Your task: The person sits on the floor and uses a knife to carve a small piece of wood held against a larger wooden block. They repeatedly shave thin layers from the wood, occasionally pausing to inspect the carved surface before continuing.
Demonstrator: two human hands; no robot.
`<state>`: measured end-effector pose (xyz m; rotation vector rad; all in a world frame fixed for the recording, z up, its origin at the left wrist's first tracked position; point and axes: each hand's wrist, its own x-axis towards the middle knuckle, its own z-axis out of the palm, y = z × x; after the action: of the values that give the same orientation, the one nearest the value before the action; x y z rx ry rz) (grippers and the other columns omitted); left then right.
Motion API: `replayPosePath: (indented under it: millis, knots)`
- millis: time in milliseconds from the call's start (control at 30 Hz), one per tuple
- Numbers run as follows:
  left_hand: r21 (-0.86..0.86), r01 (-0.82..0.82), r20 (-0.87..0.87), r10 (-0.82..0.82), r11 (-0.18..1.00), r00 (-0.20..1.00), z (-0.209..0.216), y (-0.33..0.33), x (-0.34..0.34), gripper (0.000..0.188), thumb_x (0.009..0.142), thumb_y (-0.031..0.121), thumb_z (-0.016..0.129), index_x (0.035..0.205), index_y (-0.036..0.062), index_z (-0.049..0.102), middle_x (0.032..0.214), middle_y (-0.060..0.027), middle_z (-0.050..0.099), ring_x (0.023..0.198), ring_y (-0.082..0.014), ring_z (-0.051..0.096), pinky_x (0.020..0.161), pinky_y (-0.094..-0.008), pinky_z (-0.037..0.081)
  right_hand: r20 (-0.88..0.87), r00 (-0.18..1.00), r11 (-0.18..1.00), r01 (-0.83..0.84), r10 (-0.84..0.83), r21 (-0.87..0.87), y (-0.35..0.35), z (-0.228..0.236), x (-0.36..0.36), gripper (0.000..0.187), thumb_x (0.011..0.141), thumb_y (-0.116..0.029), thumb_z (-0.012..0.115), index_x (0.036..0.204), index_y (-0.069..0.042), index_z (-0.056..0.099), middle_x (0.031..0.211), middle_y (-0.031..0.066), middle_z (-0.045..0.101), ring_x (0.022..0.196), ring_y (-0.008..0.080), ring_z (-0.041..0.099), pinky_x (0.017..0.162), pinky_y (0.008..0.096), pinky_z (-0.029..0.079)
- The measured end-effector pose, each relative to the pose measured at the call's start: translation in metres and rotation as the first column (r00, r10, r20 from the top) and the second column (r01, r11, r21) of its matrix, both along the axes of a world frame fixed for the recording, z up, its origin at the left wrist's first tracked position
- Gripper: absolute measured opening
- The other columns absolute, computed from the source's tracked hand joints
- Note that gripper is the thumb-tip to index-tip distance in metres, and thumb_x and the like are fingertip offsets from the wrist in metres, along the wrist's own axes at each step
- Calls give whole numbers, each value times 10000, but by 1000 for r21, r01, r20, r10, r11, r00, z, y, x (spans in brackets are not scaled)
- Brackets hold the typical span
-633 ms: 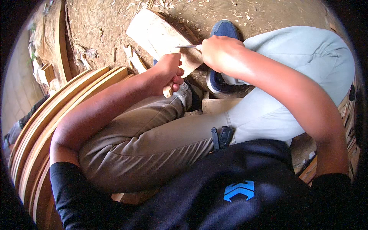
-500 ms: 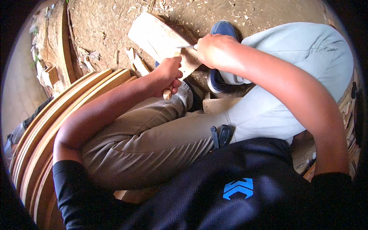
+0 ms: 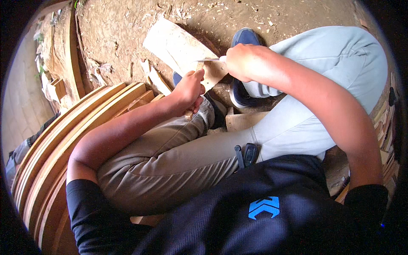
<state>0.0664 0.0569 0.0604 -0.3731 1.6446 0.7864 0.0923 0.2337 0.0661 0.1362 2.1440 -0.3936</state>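
Observation:
My left hand (image 3: 189, 92) is closed around a short, slim wooden stick (image 3: 188, 114); its ends show above and below my fist. My right hand (image 3: 243, 62) grips a knife (image 3: 209, 60) with a pale handle. The thin blade points left and lies across or just above the stick's upper end; whether it touches the wood I cannot tell. Beneath both hands a broad, pale wooden board (image 3: 170, 42) slants over the ground, its near end close to my feet.
Long wooden planks (image 3: 76, 114) are stacked at my left, beside my forearm. A blue shoe (image 3: 245, 38) shows past my right hand. Wood chips litter the dirt floor (image 3: 123, 25), and a wood scrap (image 3: 158, 80) lies beside the board. More wood pieces (image 3: 384, 136) lie at far right.
The whole view has shifted slightly. My right hand has drawn the knife a little to the right and nearer. My left hand keeps its hold on the stick, slightly nearer.

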Motion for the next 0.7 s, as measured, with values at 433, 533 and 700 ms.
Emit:
replayPosePath:
  millis: [433,533,700]
  knots:
    - [-70,-18,79,23,997,997,0,-3,-8,444,973,442,331,1146,38,390,628,16,314,373,-104,309,282,-298,283,-114,984,989,130,-137,-65,-16,-2,19,275,900,-166,494,1049,-59,699,1084,135,684,990,287,673,796,436,550]
    - [-85,-33,70,39,996,997,3,1,-6,430,973,441,333,1129,45,392,627,15,316,366,-103,304,280,-291,281,-115,987,992,107,-115,-72,-17,-5,17,290,914,-177,473,1060,-64,696,1085,128,685,998,271,672,795,430,553]
    - [-73,41,63,-36,996,997,5,5,-7,387,970,430,353,1097,66,394,627,13,328,362,-104,304,278,-295,285,-81,994,997,75,-76,-12,-16,-12,5,266,830,-137,576,1053,-80,709,1066,135,690,996,288,669,804,437,550]
